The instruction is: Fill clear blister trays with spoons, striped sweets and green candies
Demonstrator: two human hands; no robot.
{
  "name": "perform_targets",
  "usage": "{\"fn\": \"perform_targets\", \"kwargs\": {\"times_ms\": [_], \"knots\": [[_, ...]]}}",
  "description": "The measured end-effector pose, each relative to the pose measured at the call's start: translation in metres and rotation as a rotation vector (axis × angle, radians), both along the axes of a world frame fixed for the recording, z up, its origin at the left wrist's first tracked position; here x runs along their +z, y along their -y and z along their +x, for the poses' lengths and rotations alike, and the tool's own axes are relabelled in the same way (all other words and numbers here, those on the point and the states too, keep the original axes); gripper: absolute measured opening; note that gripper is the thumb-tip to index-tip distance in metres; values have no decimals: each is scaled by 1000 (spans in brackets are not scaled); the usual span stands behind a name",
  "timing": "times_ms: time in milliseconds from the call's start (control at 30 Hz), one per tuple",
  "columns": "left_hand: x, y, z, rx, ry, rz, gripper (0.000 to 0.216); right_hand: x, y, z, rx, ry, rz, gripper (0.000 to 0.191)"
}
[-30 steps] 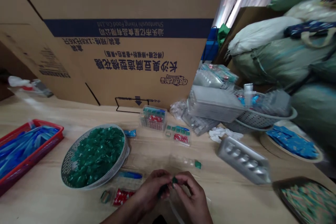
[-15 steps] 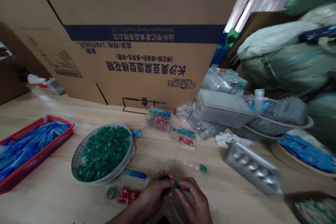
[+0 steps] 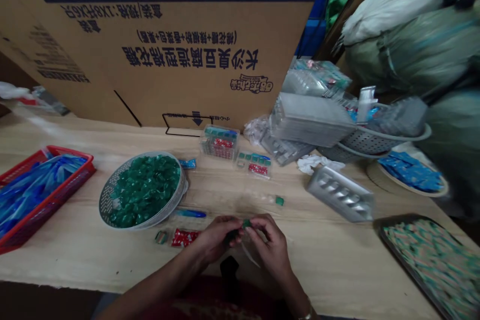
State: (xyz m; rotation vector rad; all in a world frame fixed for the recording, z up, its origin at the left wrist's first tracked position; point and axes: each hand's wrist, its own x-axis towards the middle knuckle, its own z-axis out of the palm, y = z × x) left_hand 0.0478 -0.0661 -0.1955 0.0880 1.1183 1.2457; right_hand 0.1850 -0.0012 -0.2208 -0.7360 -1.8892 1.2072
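Observation:
Both hands meet low in the middle of the wooden table (image 3: pixel 337 260). My left hand (image 3: pixel 216 238) and my right hand (image 3: pixel 270 246) pinch a small green wrapped piece (image 3: pixel 246 223) between their fingertips. A clear plastic piece hangs under the right hand. Just left of my hands lie a red packet (image 3: pixel 184 237), a small green piece (image 3: pixel 161 236) and a blue sachet (image 3: pixel 190 213). A round metal sieve (image 3: pixel 106 197) heaped with green wrapped pieces stands further left. Another loose green piece (image 3: pixel 279 200) lies beyond my right hand.
A red basket (image 3: pixel 55 197) of blue sachets sits at the left edge. Two clear filled packs (image 3: pixel 220 142) (image 3: pixel 254 164) lie ahead, with stacked clear trays (image 3: pixel 339 193) and grey baskets (image 3: pixel 378 140) to the right. A large cardboard box (image 3: pixel 180 50) stands behind. A dark tray (image 3: pixel 393 232) of mixed packets is at the right.
The view has tilted down and my forearms show more. My hands stay together on the small green piece, and nothing on the table has moved.

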Motion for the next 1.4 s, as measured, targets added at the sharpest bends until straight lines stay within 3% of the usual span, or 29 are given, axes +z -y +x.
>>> {"fn": "perform_targets", "kwargs": {"times_ms": [133, 400, 767, 1033, 1400], "knots": [[1, -1, 2, 12, -34, 19, 32, -1, -1, 2, -13, 13, 43, 4], [1, -3, 2, -34, 49, 75, 32, -3, -3, 4, -5, -59, -161, 6], [-2, -6, 4, -40, -18, -24, 39, -8, -5, 6, -25, -51, -159, 7], [-1, -6, 2, -46, -3, 19, 33, -6, -5, 6, -7, -58, -141, 3], [2, -3, 2, -103, -129, -100, 31, -7, -6, 9, 78, -20, -14, 5]]}}
